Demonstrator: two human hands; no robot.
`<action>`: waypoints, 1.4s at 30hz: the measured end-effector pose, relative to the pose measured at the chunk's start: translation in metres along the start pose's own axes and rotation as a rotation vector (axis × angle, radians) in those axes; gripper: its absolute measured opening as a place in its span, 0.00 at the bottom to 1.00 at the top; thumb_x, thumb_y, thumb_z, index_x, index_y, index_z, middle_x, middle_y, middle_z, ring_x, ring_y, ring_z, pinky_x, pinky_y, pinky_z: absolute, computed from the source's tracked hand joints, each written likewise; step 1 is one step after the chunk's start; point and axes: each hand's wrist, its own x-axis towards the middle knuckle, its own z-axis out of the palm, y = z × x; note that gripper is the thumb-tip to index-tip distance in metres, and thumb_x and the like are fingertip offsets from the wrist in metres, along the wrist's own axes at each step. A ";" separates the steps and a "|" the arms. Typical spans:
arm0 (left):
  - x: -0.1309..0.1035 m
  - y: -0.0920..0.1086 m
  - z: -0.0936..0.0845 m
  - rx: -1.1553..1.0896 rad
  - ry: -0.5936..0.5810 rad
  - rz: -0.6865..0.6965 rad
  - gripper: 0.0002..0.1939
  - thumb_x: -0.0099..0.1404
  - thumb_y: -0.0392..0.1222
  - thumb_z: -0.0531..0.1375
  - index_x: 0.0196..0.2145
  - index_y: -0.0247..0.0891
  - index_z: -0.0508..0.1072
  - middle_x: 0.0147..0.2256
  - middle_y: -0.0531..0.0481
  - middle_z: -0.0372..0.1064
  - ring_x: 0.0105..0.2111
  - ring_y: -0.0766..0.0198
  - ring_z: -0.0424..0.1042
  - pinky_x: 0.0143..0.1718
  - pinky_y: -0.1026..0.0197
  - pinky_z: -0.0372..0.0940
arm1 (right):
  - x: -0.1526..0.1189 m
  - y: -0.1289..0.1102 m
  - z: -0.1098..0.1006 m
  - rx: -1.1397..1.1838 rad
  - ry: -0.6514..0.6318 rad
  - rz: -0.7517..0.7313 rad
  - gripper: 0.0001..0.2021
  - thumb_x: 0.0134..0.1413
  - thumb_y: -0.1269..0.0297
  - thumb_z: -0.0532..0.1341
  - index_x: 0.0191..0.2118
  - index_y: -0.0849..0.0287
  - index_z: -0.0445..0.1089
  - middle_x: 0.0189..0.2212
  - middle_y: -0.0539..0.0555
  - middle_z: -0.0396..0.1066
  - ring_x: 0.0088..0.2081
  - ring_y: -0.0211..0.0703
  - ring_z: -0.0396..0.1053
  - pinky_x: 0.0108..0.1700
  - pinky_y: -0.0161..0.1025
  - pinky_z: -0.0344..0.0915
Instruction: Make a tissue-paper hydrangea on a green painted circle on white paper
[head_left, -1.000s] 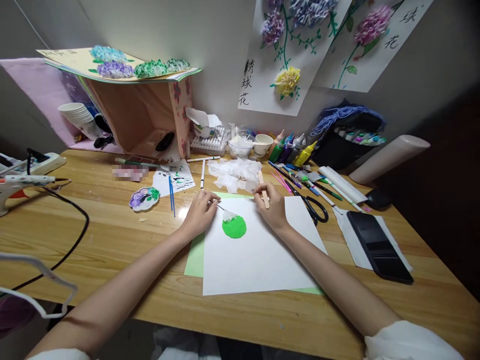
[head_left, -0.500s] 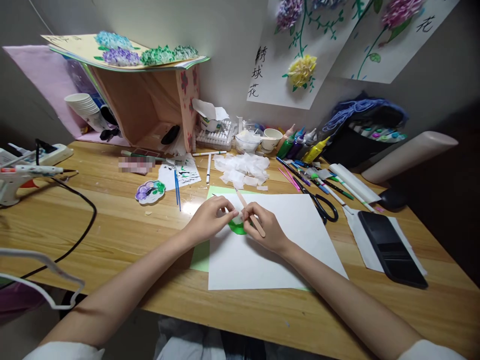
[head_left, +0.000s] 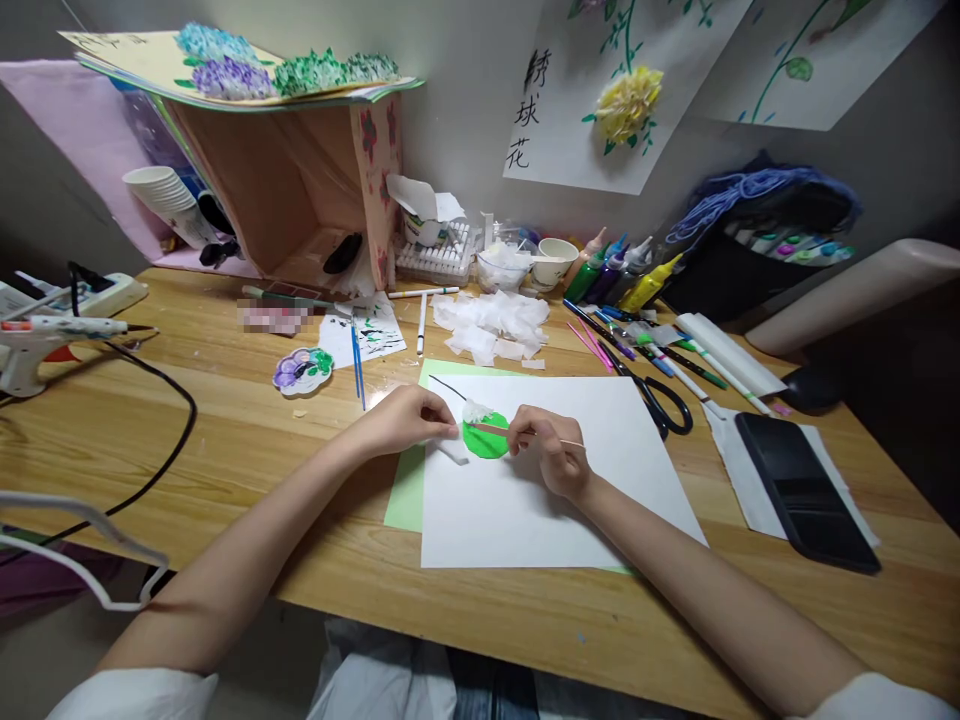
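**First:** Nearest you lies the white sheet (head_left: 562, 530), over a light green sheet (head_left: 405, 500). If they aren't fastened together, a push from your wrist could skew the top one.

**Second:** Farther up the white sheet is your green disc (head_left: 487, 442), with a white tuft (head_left: 477, 410) at its upper edge. A dark line (head_left: 448, 387) slants away beyond the tuft.

**First:** Your right hand (head_left: 551, 450) is closed around a flat wooden stick (head_left: 491, 428), which crosses the disc toward your other fingers. Dip it too hard and it might scrape the disc or drag the tuft loose.

**Second:** Your left hand (head_left: 411, 418) has thumb and finger pinched together just left of the disc, apparently gripping a white scrap (head_left: 454, 454). White against white, its outline is hard to read. Should there be glue on the stick's tip, which I can't tell, the scrap could cling to the wood or your skin.

**First:** Past the sheets, your loose pile of white pieces (head_left: 491, 322) sits in the open; a sleeve or a quick reach could scatter it.

**Second:** To its right, your scissors (head_left: 660, 405) lie beside the sheet, where a sideways elbow might knock them. Behind stand the paint bottles (head_left: 652, 282), and the yellow flower (head_left: 628, 104) hangs on the wall.
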 end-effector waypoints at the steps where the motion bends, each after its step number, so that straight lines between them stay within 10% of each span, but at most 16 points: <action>1: 0.001 -0.001 0.000 -0.004 0.005 -0.001 0.11 0.54 0.47 0.62 0.27 0.35 0.77 0.24 0.51 0.73 0.25 0.67 0.66 0.26 0.67 0.56 | 0.001 0.000 0.000 -0.024 -0.021 -0.002 0.22 0.64 0.57 0.42 0.25 0.57 0.66 0.19 0.50 0.64 0.22 0.37 0.61 0.28 0.38 0.59; 17: 0.011 -0.004 0.023 0.035 0.326 0.090 0.08 0.56 0.44 0.61 0.28 0.37 0.76 0.29 0.50 0.73 0.28 0.66 0.67 0.30 0.65 0.58 | 0.000 0.003 0.002 -0.023 0.108 0.072 0.20 0.64 0.57 0.43 0.26 0.56 0.65 0.20 0.50 0.64 0.23 0.38 0.60 0.28 0.38 0.59; 29: 0.014 -0.004 0.027 -0.001 0.363 0.130 0.07 0.57 0.43 0.62 0.28 0.36 0.76 0.29 0.51 0.73 0.28 0.67 0.66 0.29 0.65 0.57 | 0.003 -0.002 0.004 -0.225 -0.055 -0.155 0.19 0.65 0.61 0.40 0.26 0.55 0.60 0.20 0.51 0.62 0.24 0.39 0.60 0.28 0.38 0.59; 42: 0.014 -0.005 0.024 -0.001 0.327 0.110 0.08 0.58 0.41 0.59 0.31 0.35 0.76 0.30 0.49 0.74 0.30 0.65 0.69 0.31 0.64 0.60 | 0.003 -0.002 0.007 -0.231 -0.003 -0.011 0.20 0.65 0.60 0.41 0.23 0.56 0.59 0.19 0.49 0.61 0.22 0.36 0.59 0.27 0.36 0.58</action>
